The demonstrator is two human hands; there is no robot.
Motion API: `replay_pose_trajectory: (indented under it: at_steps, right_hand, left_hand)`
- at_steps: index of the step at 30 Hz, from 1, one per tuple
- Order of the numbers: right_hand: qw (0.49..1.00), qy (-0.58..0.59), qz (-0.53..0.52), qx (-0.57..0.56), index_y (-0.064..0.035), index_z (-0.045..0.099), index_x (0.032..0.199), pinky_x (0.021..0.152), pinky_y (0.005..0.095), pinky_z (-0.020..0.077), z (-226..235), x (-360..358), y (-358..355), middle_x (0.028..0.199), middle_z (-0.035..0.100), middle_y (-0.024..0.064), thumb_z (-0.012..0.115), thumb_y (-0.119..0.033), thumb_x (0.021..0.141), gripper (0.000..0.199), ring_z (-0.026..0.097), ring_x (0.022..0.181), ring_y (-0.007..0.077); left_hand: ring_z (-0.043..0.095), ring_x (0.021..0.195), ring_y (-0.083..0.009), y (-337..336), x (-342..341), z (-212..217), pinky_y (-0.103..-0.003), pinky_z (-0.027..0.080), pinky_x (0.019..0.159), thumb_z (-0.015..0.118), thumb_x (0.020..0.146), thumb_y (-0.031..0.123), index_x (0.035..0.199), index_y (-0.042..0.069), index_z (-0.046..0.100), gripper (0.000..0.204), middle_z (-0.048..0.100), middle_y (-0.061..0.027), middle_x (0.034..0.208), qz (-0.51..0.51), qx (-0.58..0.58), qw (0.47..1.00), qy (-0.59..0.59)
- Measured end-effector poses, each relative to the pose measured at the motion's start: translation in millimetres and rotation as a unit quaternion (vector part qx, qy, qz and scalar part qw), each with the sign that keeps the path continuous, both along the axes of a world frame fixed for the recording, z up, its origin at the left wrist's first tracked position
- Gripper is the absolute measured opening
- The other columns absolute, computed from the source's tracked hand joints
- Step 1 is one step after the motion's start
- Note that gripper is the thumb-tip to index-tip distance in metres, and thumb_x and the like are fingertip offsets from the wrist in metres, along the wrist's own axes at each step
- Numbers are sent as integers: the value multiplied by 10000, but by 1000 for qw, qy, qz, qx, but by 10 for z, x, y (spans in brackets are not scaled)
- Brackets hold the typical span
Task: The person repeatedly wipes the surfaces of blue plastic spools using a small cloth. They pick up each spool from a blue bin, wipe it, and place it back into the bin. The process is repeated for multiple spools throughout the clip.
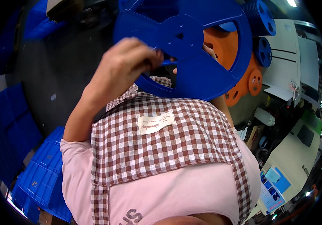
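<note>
A large blue plastic reel (198, 71) with wedge-shaped openings is held up in front of my checked apron. My right hand (210, 51) is behind it, mostly hidden; some of its fingers show through the openings as it supports the reel. At the reel's left side is my left hand (131, 56), with fingers curled together at an opening. Its fingertips are smeared by motion, and whatever they pinch, if anything, cannot be made out.
Beyond the reel are orange reels (255, 82) and stacked blue reels (262, 51). Blue plastic crates (43, 168) stand at the lower left. To the right are a pale machine cabinet (280, 56) and a lit screen (275, 187). Dark floor (56, 71) spreads at the left.
</note>
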State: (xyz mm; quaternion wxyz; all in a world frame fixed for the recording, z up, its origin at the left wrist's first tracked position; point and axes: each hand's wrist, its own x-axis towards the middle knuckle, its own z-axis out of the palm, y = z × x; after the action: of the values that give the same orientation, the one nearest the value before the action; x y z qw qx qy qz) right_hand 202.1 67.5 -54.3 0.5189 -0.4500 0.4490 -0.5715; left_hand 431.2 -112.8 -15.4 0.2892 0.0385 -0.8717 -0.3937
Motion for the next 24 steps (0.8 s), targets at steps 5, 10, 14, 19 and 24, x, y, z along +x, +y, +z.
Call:
replay_pose_trajectory:
  at_steps: [5,10,14,19,24]
  right_hand:
    - [924,-322,-96,185,52,415,1374,686,471,614,102,168,7,1163,571,344,479,-513,937,718,678,903,439]
    - [874,-456,-26,167,45,449,1348,727,445,610,-129,55,190,1149,591,304,460,-512,949,686,672,956,406]
    - [863,-470,-12,186,49,475,1318,735,456,609,-162,71,237,1150,588,295,429,-495,972,647,662,983,416]
    - [864,-470,-14,181,61,478,1297,702,408,623,-50,173,152,1133,589,303,433,-467,972,621,669,982,394]
    - [900,-404,-3,165,22,467,1324,681,353,624,-172,-30,106,1190,551,305,505,-403,946,571,678,977,337]
  left_hand:
    - [670,933,-228,-230,-524,-290,-314,568,787,700,783,-40,1037,46,678,269,661,-83,1008,127,-72,985,95]
    - [644,942,-247,175,-372,-548,-346,559,777,720,753,-14,984,32,676,240,660,-90,969,80,-34,995,47]
    - [633,908,-231,449,-143,-557,-347,548,773,726,749,6,936,55,692,197,664,-64,908,21,-19,999,-39]
    - [646,843,-223,554,168,-390,-322,552,724,753,721,20,951,72,696,242,663,-65,900,-10,98,995,-31]
    - [675,859,-208,354,371,-380,-318,562,740,697,819,15,1030,58,663,218,668,-82,923,86,244,964,-57]
